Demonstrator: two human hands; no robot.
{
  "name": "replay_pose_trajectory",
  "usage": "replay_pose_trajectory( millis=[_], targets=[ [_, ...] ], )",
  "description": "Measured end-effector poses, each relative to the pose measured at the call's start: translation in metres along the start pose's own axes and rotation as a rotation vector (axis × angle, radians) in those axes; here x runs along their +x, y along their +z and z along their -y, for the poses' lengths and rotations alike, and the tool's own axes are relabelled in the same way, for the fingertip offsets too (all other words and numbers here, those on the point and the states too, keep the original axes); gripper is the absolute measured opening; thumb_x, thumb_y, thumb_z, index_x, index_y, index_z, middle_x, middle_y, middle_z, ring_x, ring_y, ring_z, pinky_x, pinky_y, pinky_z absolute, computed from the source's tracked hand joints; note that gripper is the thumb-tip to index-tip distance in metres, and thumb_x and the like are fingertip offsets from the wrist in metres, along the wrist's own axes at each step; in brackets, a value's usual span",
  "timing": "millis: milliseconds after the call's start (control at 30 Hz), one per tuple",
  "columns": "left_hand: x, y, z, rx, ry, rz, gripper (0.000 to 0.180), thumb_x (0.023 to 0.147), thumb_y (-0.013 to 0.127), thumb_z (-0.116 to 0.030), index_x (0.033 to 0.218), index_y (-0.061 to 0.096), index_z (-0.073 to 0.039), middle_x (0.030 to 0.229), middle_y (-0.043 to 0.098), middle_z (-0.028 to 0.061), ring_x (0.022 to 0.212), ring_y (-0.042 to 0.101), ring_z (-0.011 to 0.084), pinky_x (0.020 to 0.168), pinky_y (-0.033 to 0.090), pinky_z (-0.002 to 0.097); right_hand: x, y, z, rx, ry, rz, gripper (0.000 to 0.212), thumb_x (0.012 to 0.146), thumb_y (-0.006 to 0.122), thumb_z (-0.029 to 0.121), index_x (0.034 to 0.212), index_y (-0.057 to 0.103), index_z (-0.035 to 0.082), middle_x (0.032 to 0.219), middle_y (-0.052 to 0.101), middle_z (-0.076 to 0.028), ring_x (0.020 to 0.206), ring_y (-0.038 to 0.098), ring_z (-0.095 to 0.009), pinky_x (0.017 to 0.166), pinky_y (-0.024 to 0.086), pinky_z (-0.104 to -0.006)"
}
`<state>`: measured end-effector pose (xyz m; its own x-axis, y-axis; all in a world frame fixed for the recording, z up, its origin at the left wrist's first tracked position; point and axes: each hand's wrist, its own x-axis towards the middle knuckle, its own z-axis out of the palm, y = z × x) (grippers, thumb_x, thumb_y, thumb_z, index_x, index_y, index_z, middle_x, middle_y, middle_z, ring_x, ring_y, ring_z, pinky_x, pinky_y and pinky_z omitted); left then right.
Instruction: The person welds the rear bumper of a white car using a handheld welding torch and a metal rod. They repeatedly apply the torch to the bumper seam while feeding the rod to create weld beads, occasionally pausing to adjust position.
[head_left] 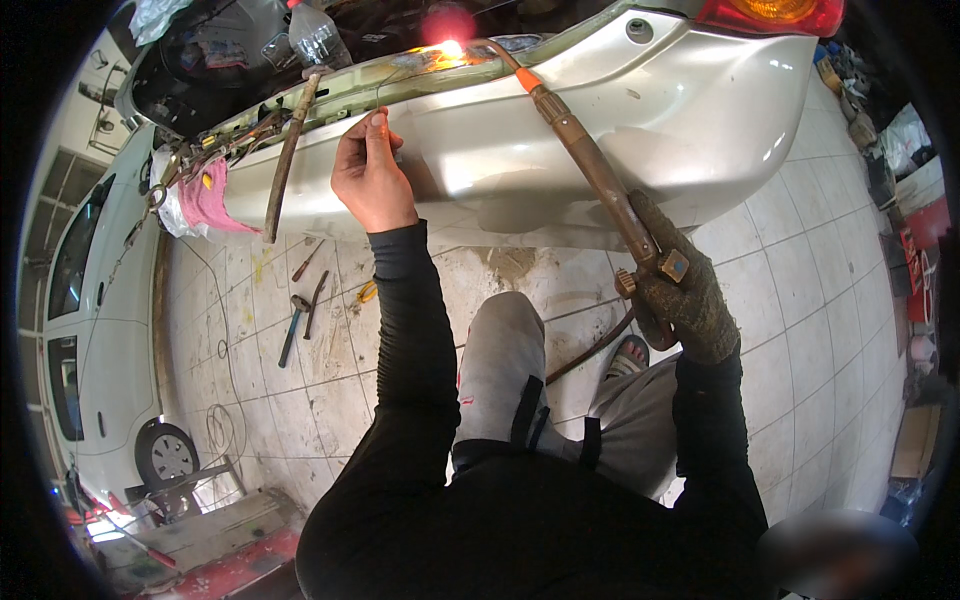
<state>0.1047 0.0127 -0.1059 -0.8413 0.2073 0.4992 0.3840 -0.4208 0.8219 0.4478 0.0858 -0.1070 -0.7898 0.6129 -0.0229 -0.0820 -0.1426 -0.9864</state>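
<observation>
With the gloved right hand (685,295) clamped on the torch (590,165), flame at the bumper (600,110) top edge, and left hand (370,175) pinching a rod there, lingering heat could scorch paint.

Pale champagne-silver painted car bumper (620,130), glossy. Brass-brown metal torch (600,180) with orange collar, yellow-white flame glow at tip. Right hand (685,290) in mottled brown-olive work glove; left hand (370,175) bare, black sleeve. Grey trousers, black top. Pink rag (205,200) beside white plastic wrap. Rusty brown rod (290,150). Off-white square floor tiles (800,300), dark grout, grey stains. Red-amber tail lamp (770,12).
</observation>
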Motion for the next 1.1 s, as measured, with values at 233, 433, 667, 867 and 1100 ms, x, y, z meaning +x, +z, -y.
replay_pose_trajectory(
  millis=[233, 433, 667, 867, 1100],
  targets=[
    [-0.002, 0.002, -0.001, 0.024, 0.003, -0.045, 0.02, 0.1, 0.069, -0.015, 0.101, 0.072, 0.004, 0.083, 0.068, 0.0033, 0.071, 0.054, 0.0065, 0.066, 0.043, 0.0209, 0.001, 0.001, 0.003, -0.104, 0.019, -0.026, 0.071, 0.092, 0.065, 0.01, 0.158, 0.038, 0.007, 0.085, 0.062, -0.002, 0.067, 0.057, -0.008, 0.057, 0.05, -0.0256],
    [-0.001, -0.002, -0.001, 0.03, -0.025, -0.02, 0.021, 0.1, 0.069, -0.016, 0.103, 0.072, 0.004, 0.084, 0.068, 0.0029, 0.071, 0.053, 0.0063, 0.065, 0.042, 0.0208, -0.001, 0.005, 0.009, -0.053, 0.07, -0.046, 0.075, 0.089, 0.065, 0.013, 0.158, 0.038, 0.007, 0.083, 0.06, -0.001, 0.066, 0.055, -0.007, 0.057, 0.048, -0.0247],
    [-0.002, -0.001, -0.002, 0.047, -0.003, 0.01, 0.022, 0.1, 0.069, -0.017, 0.102, 0.072, 0.004, 0.084, 0.068, 0.0026, 0.071, 0.053, 0.006, 0.066, 0.042, 0.0205, -0.001, 0.008, 0.005, -0.08, 0.013, -0.087, 0.076, 0.088, 0.066, 0.013, 0.158, 0.037, 0.006, 0.088, 0.062, -0.001, 0.067, 0.055, -0.008, 0.059, 0.048, -0.0248],
    [0.0, 0.0, -0.001, 0.035, -0.01, 0.003, 0.021, 0.099, 0.07, -0.017, 0.102, 0.073, 0.004, 0.084, 0.069, 0.003, 0.071, 0.054, 0.0066, 0.066, 0.043, 0.0211, -0.003, 0.001, 0.006, -0.049, 0.05, -0.025, 0.073, 0.091, 0.066, 0.009, 0.158, 0.037, 0.007, 0.087, 0.063, -0.002, 0.067, 0.057, -0.008, 0.058, 0.05, -0.0262],
    [0.0, 0.0, -0.001, 0.038, -0.019, 0.003, 0.021, 0.099, 0.07, -0.016, 0.101, 0.073, 0.004, 0.085, 0.07, 0.0038, 0.071, 0.055, 0.0071, 0.068, 0.045, 0.0211, -0.003, 0.009, 0.009, -0.017, 0.036, -0.073, 0.08, 0.084, 0.068, 0.016, 0.156, 0.038, 0.0, 0.079, 0.057, 0.003, 0.061, 0.049, -0.005, 0.058, 0.043, -0.0219]
  ],
)
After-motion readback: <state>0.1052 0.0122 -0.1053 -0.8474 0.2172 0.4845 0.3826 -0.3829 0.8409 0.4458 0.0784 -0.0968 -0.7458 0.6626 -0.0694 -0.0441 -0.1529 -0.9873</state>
